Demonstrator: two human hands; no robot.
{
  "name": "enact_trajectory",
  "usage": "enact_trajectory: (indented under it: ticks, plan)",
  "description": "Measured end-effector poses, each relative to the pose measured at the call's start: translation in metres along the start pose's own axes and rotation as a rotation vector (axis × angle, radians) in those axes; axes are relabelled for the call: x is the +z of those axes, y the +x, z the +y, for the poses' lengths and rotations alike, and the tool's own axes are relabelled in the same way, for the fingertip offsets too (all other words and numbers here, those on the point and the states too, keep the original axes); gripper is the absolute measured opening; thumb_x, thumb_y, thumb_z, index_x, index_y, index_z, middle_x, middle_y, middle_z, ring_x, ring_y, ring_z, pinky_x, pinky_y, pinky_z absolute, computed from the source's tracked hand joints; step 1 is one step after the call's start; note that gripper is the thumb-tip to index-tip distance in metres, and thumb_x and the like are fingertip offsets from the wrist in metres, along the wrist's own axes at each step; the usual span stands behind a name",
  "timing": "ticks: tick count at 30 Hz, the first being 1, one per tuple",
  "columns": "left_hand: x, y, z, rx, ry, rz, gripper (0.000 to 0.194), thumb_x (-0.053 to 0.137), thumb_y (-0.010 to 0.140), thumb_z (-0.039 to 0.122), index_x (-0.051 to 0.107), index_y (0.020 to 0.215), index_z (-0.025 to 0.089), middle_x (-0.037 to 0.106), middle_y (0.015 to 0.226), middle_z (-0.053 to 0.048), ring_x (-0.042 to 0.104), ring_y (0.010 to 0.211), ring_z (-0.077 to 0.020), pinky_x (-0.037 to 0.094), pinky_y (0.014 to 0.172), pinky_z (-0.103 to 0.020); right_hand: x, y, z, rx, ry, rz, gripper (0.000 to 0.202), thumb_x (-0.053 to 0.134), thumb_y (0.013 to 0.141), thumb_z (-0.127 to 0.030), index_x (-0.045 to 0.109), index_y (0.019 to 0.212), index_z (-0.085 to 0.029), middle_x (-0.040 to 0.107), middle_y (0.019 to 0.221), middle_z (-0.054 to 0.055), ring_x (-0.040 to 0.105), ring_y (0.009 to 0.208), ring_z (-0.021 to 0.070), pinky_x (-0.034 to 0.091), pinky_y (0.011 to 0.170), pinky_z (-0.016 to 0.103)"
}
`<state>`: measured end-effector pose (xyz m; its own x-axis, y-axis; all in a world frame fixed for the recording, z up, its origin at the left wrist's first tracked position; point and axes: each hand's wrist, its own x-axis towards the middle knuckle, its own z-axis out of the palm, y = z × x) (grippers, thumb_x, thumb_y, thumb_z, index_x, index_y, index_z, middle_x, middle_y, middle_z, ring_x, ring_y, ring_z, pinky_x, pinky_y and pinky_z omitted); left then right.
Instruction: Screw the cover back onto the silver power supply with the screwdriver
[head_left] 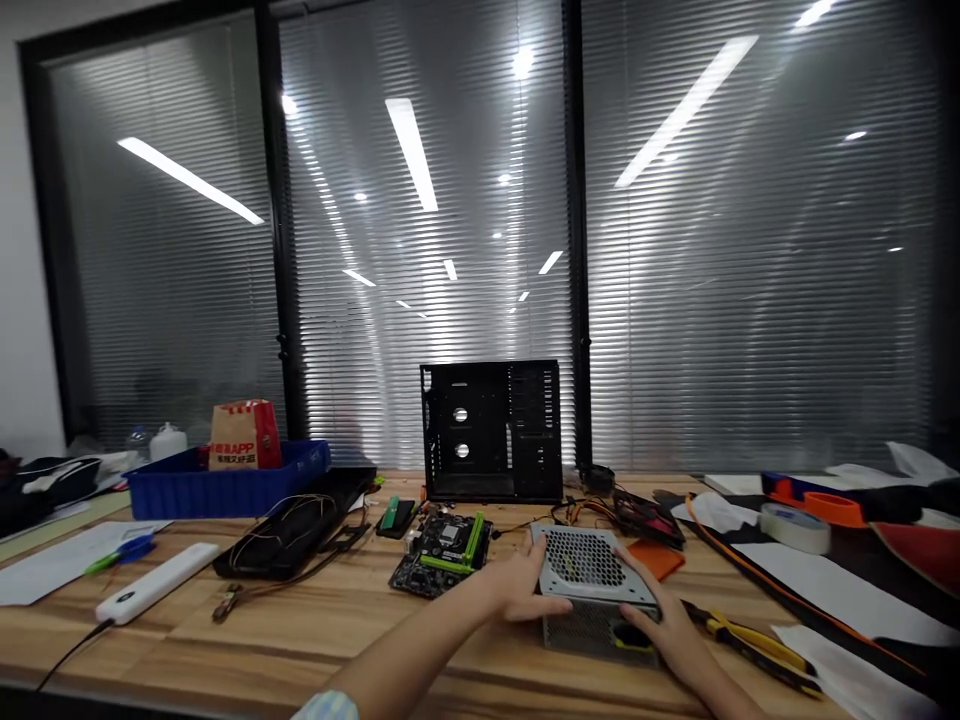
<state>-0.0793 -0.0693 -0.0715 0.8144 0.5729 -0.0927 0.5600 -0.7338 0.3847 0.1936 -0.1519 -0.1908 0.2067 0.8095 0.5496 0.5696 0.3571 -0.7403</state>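
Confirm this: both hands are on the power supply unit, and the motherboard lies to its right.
No: the motherboard lies to the left of the power supply unit, as the head view shows. The left hand and right hand are both on it, as you said.

**Single head-worn view**

The scene was viewed from above and behind the left hand [519, 588] and right hand [666, 622], which were caught close by, low in the frame. The view was directed forward across the table [262, 650] toward the windows [465, 330], faced nearly square-on; the computer case [486, 415] was seen farther off, near the middle.
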Motion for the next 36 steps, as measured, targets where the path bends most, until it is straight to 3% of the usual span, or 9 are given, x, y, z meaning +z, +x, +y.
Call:
enact_trajectory:
  ticks: [5,10,17,21,24,26,30,33,36]
  plan:
    - [0.006,-0.003,-0.006,0.057,-0.21,0.074,0.138,0.071,0.061,0.076,-0.004,0.158,0.011,0.005,0.164,-0.024,0.017,0.151,-0.0398,0.022,0.121,-0.053,0.004,-0.008,0.007,0.0,0.017,-0.024,0.099,0.064,0.079,-0.058,0.018,0.158,-0.02,0.04,0.154,0.018,0.036,0.144,0.0352,0.027,0.119,0.053]
    - [0.018,-0.008,-0.009,0.103,-0.418,0.199,0.134,0.078,0.06,0.069,0.003,0.159,0.017,0.022,0.163,-0.019,0.024,0.149,-0.0375,0.024,0.121,-0.052,0.006,-0.014,0.005,-0.001,-0.007,-0.003,0.096,0.061,0.084,-0.055,0.011,0.159,-0.023,0.041,0.153,0.016,0.039,0.143,0.0344,0.029,0.118,0.053]
    - [0.022,0.001,-0.026,0.341,-0.828,0.241,0.11,0.085,0.064,0.05,0.028,0.154,0.021,0.043,0.153,-0.017,0.046,0.137,-0.0332,0.039,0.112,-0.046,0.002,-0.022,0.007,-0.106,0.02,0.005,0.077,0.052,0.09,-0.053,0.024,0.156,-0.024,0.035,0.157,0.016,0.037,0.144,0.0348,0.037,0.114,0.053]
    - [0.014,0.0,-0.043,0.228,-0.793,0.333,0.088,0.084,0.067,0.044,0.047,0.142,0.018,0.048,0.149,-0.016,0.051,0.132,-0.0332,0.043,0.109,-0.046,-0.014,-0.021,-0.005,-0.1,0.045,0.106,0.065,0.048,0.094,-0.05,0.032,0.151,-0.022,0.058,0.136,0.018,0.064,0.114,0.0289,0.055,0.093,0.043]
    - [0.011,-0.005,-0.047,0.158,-0.666,0.439,0.076,0.074,0.079,0.044,0.044,0.144,0.017,0.049,0.148,-0.016,0.049,0.134,-0.0303,0.036,0.116,-0.046,-0.037,-0.003,-0.032,-0.116,-0.063,0.103,0.059,0.059,0.088,-0.05,0.046,0.138,-0.022,0.062,0.127,0.015,0.063,0.11,0.0284,0.054,0.092,0.044]
    - [0.012,-0.009,-0.044,0.056,-0.547,0.529,0.073,0.067,0.084,0.046,0.042,0.145,0.016,0.046,0.151,-0.016,0.047,0.137,-0.0307,0.034,0.117,-0.047,-0.054,0.019,-0.057,-0.192,-0.16,-0.016,0.059,0.068,0.082,-0.052,0.054,0.131,-0.022,0.06,0.129,0.015,0.059,0.118,0.0306,0.048,0.102,0.048]
    - [0.025,-0.024,-0.022,-0.11,-0.308,0.664,0.071,0.05,0.093,0.051,0.03,0.152,0.017,0.038,0.157,-0.014,0.036,0.145,-0.0288,0.027,0.121,-0.049,-0.074,0.073,-0.1,-0.211,-0.282,-0.631,0.098,0.081,0.063,-0.062,0.044,0.147,-0.024,0.039,0.151,0.015,0.037,0.141,0.0377,0.034,0.115,0.053]
    - [0.042,-0.033,0.003,-0.16,-0.16,0.639,0.108,0.063,0.08,0.065,0.004,0.157,0.017,0.018,0.164,-0.019,0.017,0.152,-0.0348,0.009,0.123,-0.059,-0.064,0.111,-0.109,-0.247,-0.289,-0.953,0.14,0.089,0.042,-0.063,0.02,0.158,-0.026,0.014,0.164,0.015,0.012,0.149,0.0468,0.019,0.118,0.063]
    - [0.062,-0.035,0.031,-0.301,-0.08,0.611,0.151,0.079,0.056,0.072,-0.024,0.153,0.016,0.001,0.164,-0.025,0.006,0.152,-0.0426,0.001,0.119,-0.068,-0.036,0.143,-0.104,-0.315,-0.24,-1.141,0.155,0.092,0.027,-0.059,0.015,0.158,-0.031,0.005,0.166,0.011,0.001,0.149,0.0488,0.008,0.118,0.065]
